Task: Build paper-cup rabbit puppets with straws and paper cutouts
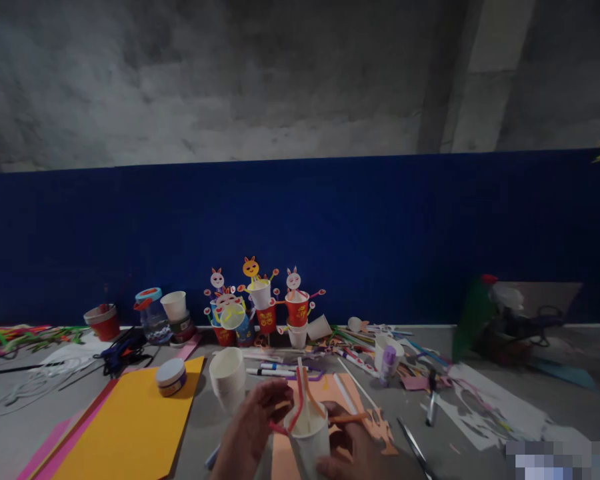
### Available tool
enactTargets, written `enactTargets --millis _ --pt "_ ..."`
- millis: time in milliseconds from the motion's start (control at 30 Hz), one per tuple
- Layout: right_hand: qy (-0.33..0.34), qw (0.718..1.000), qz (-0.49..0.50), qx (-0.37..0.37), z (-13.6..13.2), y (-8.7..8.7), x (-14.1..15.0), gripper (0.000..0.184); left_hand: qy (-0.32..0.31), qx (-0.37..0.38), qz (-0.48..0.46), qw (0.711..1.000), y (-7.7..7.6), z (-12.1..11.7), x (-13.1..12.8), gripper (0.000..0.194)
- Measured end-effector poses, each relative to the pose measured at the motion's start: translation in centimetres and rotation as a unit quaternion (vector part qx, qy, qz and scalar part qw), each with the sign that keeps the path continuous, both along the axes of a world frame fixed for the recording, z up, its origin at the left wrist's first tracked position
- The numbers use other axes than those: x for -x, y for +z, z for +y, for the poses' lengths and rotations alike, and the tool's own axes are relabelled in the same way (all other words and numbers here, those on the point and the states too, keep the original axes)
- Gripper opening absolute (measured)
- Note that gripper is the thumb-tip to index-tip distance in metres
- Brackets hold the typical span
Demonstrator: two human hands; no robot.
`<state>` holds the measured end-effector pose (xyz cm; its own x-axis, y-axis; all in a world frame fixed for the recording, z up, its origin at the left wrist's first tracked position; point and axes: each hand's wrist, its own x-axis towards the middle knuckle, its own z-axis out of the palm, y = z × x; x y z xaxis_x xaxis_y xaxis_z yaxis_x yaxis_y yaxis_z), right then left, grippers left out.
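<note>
Between both hands (300, 437), a smooth paper cup (311, 440).

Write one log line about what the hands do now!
left hand: bending straws | right hand: holding white paper cup | nearby: scissors

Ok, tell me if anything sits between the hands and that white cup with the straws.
Nothing visible does. The left hand and right hand both already touch the white paper cup; straws stick up from inside it.

my cup (311, 441): white, red and orange straws (300, 400) | card sheet (130, 427): yellow-orange | backboard (330, 233): deep blue | bench (480, 427): grey | cup figures (267, 300): red, white
</note>
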<state>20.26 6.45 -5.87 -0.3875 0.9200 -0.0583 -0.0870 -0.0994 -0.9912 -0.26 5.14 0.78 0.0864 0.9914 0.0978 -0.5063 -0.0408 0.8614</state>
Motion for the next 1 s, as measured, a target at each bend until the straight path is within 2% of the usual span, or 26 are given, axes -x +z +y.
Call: enactTargets --millis 133,233,333,500,700,900,1000 --pt "0.017 0.999 0.024 -0.013 -0.2 -0.1 -0.1 0.085 -0.059 0.003 0.171 0.983 2.4 -0.2 0.6 0.027" --pt "0.024 1.0 0.019 -0.005 -0.2 -0.5 -0.1 0.085 -0.106 0.004 0.221 0.969 4.0 0.0 0.8 0.025" --pt "0.032 0.999 0.032 0.0 -0.2 -0.8 -0.2 0.087 -0.127 0.009 0.241 0.962 5.0 0.6 0.9 0.023" --pt "0.042 0.999 0.031 -0.006 -0.2 -0.4 -0.4 0.092 -0.153 -0.001 0.276 0.949 4.7 2.3 0.7 0.024" --pt "0.033 0.999 0.011 -0.021 0.1 -1.1 -0.5 0.096 -0.12 -0.033 0.321 0.939 3.6 2.9 0.6 0.027" --pt "0.02 1.0 0.001 -0.011 0.1 -1.3 -0.1 0.075 -0.122 -0.055 0.34 0.931 3.9 3.1 0.8 0.033" --pt "0.022 0.999 0.006 -0.042 0.1 -1.2 0.0 0.069 -0.1 -0.066 0.343 0.932 4.2 3.3 0.4 0.033"
